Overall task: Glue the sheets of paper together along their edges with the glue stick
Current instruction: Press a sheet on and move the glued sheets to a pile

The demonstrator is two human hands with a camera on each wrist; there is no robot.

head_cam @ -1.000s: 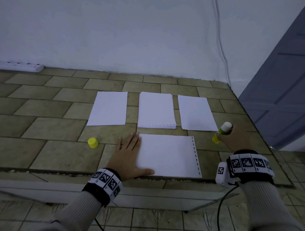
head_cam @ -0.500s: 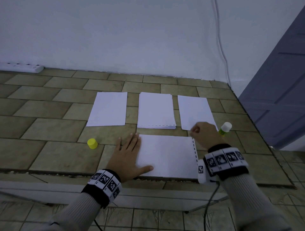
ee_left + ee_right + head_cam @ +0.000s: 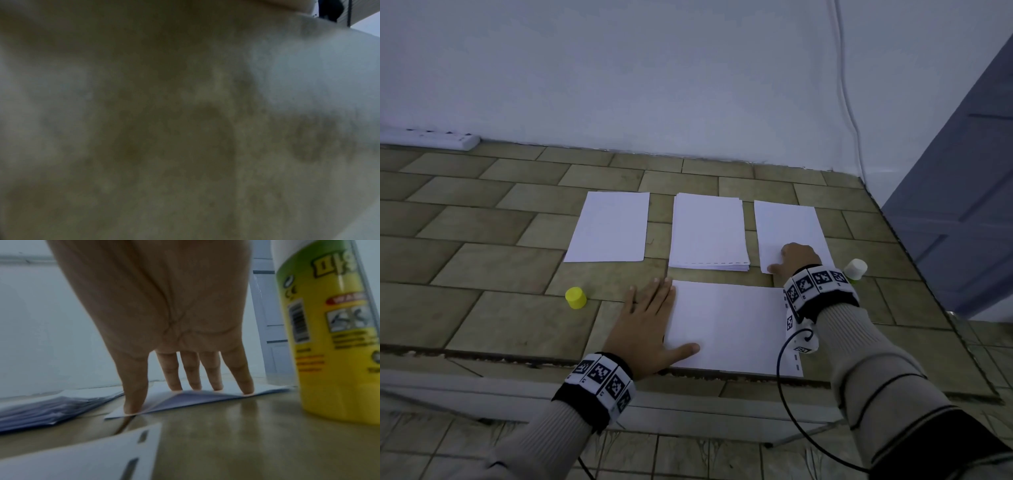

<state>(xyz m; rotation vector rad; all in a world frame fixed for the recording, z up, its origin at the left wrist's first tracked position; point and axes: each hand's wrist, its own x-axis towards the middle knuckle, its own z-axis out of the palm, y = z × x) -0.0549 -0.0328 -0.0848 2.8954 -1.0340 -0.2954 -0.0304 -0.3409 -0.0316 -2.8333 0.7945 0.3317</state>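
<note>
left hand (image 3: 643, 325) flat, holding nothing, pressing my near sheet (image 3: 729, 325) on the table (image 3: 482, 274) | right hand (image 3: 796, 257) fingertips (image 3: 247, 388) lifting right sheet's (image 3: 787, 226) corner | glue stick (image 3: 855, 269) upright beside it, free

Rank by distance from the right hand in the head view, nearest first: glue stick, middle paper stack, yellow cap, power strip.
From the right hand:
1. glue stick, standing just to its right.
2. middle paper stack, to its left.
3. yellow cap, farther left, beyond the left hand.
4. power strip, far left against the wall.
</note>
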